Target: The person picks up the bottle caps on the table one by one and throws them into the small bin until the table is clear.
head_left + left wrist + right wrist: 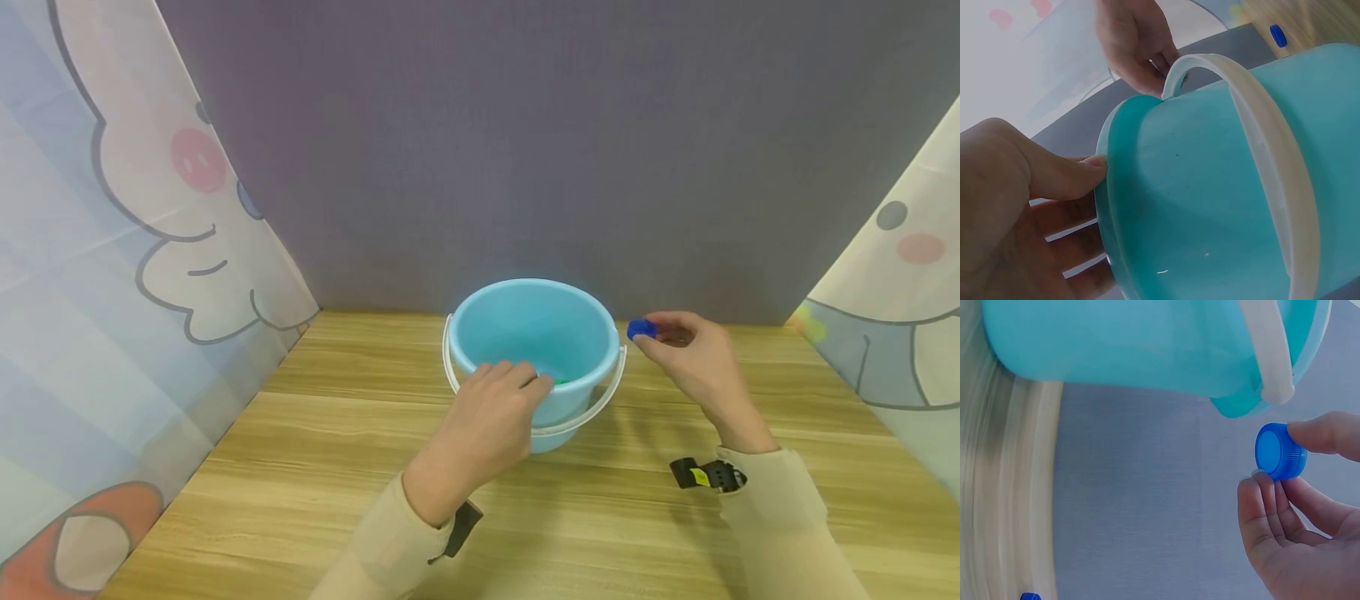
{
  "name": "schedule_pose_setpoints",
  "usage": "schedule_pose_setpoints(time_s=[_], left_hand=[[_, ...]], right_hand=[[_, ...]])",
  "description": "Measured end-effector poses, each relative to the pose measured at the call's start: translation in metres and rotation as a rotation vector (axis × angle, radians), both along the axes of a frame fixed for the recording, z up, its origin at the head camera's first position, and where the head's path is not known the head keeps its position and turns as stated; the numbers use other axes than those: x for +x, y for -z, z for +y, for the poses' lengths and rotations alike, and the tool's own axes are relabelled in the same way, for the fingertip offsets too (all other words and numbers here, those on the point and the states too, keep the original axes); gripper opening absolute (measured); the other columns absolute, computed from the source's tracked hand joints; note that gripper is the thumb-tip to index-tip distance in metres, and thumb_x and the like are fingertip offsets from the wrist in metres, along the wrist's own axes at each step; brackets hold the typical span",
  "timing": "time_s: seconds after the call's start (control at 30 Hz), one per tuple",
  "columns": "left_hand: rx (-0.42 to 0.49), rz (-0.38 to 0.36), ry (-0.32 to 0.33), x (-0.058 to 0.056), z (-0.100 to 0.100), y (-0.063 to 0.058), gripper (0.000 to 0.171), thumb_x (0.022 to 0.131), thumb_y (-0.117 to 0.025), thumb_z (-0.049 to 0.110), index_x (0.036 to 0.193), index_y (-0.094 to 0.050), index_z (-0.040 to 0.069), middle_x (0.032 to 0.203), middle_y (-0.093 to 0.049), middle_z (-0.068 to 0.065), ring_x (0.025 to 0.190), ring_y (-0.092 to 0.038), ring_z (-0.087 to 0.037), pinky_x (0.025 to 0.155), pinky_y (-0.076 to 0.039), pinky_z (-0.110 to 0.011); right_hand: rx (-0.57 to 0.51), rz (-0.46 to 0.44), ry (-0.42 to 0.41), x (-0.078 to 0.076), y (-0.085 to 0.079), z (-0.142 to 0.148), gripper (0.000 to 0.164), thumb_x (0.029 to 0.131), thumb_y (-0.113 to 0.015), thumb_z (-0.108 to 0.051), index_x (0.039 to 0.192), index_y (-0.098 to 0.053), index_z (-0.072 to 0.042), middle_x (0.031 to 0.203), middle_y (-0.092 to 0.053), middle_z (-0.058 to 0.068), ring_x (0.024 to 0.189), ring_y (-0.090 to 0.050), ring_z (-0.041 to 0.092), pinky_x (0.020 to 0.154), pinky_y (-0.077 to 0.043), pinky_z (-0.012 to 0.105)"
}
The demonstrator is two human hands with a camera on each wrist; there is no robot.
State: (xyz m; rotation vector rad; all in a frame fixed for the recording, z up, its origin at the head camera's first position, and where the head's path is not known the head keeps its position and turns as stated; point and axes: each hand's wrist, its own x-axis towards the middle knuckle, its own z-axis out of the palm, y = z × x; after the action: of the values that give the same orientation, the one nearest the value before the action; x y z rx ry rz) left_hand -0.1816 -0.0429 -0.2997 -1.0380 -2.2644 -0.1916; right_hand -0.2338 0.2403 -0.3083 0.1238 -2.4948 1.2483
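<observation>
A light blue bucket [532, 333] with a white handle [592, 412] stands upright on the wooden table. My left hand [491, 417] grips its near rim; in the left wrist view the thumb [1069, 178] lies outside the wall and the fingers reach over the rim. To the right of the bucket my right hand [697, 358] pinches a blue bottle cap [1280, 451] between thumb and fingertips, raised beside the rim and apart from it. A bit of something green [561, 382] shows inside the bucket, mostly hidden by the left hand.
Another blue cap [1279, 35] lies on the table [300, 467], partly cut off in the right wrist view. A dark grey panel [525, 150] stands behind the bucket. Cartoon-printed curtains [150, 250] hang at both sides.
</observation>
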Motion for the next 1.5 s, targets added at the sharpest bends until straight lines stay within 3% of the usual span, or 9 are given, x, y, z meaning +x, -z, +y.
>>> schedule_pose_setpoints(time_s=[0.33,0.83,1.5], left_hand=[[-0.001,0.002,-0.004,0.0,0.0,0.0,0.033,0.069,-0.067,-0.01,0.095,-0.068,0.01,0.081,-0.061,0.0,0.067,-0.053,-0.018,0.06,-0.041,-0.029],[-0.003,0.001,-0.004,0.0,0.001,0.0,0.033,0.068,-0.068,-0.01,0.095,-0.068,0.01,0.081,-0.061,0.0,0.067,-0.053,-0.018,0.06,-0.041,-0.029],[-0.004,0.005,-0.002,0.0,0.0,0.0,0.03,0.069,-0.068,-0.01,0.092,-0.066,0.01,0.08,-0.06,0.001,0.066,-0.053,-0.017,0.06,-0.041,-0.029]], right_hand=[[-0.068,-0.006,-0.004,0.004,-0.005,-0.004,0.048,0.093,-0.073,-0.036,0.127,-0.066,-0.003,0.109,-0.066,0.013,0.089,-0.063,0.009,0.066,-0.055,0.022],[-0.117,0.028,-0.018,0.005,-0.007,-0.011,0.048,0.092,-0.075,-0.027,0.13,-0.064,0.001,0.111,-0.066,0.015,0.087,-0.063,0.004,0.071,-0.052,0.016],[-0.139,0.055,-0.056,0.007,-0.007,-0.023,0.046,0.093,-0.074,-0.024,0.13,-0.064,0.001,0.112,-0.064,0.016,0.09,-0.063,0.012,0.073,-0.052,0.016]])
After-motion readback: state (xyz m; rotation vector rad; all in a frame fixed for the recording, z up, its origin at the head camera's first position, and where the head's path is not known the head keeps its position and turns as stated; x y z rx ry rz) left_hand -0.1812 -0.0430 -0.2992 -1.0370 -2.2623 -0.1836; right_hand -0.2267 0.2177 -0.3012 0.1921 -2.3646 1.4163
